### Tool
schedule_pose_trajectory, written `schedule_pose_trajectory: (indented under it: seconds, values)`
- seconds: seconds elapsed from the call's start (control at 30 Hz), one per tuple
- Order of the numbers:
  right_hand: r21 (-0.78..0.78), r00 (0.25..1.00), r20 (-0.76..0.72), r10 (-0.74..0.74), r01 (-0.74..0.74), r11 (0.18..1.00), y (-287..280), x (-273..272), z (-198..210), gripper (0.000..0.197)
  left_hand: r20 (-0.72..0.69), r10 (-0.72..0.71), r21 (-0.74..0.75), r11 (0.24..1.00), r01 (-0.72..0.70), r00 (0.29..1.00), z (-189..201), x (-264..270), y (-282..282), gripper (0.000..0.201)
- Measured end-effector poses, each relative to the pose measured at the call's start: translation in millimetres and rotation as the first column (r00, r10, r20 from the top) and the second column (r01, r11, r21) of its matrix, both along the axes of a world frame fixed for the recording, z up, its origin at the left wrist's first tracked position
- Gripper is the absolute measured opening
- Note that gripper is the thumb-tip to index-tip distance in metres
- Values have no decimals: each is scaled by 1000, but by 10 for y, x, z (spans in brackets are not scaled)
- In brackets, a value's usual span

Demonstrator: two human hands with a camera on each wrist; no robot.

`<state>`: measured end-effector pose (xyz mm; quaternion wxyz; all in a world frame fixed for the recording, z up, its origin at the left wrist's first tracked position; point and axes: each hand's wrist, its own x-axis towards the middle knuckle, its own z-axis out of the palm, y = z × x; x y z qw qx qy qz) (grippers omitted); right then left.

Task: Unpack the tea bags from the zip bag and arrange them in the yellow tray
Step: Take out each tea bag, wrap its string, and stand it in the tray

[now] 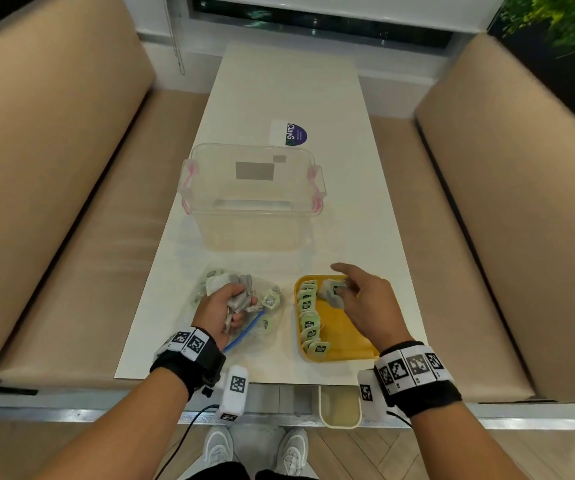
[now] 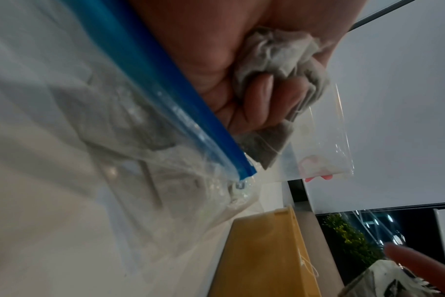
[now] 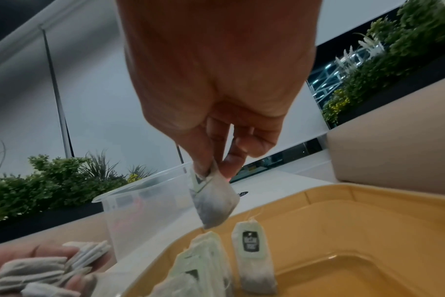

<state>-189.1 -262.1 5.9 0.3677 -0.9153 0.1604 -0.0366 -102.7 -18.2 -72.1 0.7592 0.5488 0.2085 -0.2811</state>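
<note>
A long white table [image 1: 289, 98] is flanked by two tan upholstered benches [image 1: 54, 168], with a window and greenery seen beyond its far end. A clear plastic storage box [image 1: 251, 199] with pink latches is set open at mid-table, a purple-and-white sticker [image 1: 291, 134] lying just behind it. Nearer the person, the yellow tray [image 1: 345, 341] is placed to the right and the clear zip bag [image 1: 244, 327] with its blue seal strip to the left, the two set close together but apart. A row of tea bags [image 1: 308, 320] with green tags is lined up, overlapping, along the tray's left edge. The left hand [image 1: 220, 313] is seen over the zip bag, its fingers curled tightly round a bunch of grey tea bags [image 1: 241, 299]; more bags remain in and on the zip bag. The right hand [image 1: 365, 303] is held above the tray's far end, where a single tea bag [image 3: 213, 203] is pinched by thumb and fingertips and hangs over the tray, clear of its floor, the forefinger stretched outward. Marker-covered black wrist straps are worn on both forearms.
</note>
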Motion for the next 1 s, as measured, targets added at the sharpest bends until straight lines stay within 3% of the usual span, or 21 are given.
schedule_pose_trajectory:
  seconds: [0.2,0.4,0.8,1.0]
  values:
    - [-149,995,-100,-13,-2,989,-195,3,1,16,13,-1,-19,1000,1,1000,-44,2,18,24]
    - [-109,991,-124,-50,36,993,-329,44,-6,8,36,-13,-31,999,14,999,-35,13,27,19]
    - [-144,965,-256,-54,17,989,-203,221,-232,20,45,5,-9,1000,-5,999,29,-25,13,32]
    - [-171,954,-280,-102,55,984,-102,281,-273,25,57,-3,11,1000,2,998,60,-33,16,25]
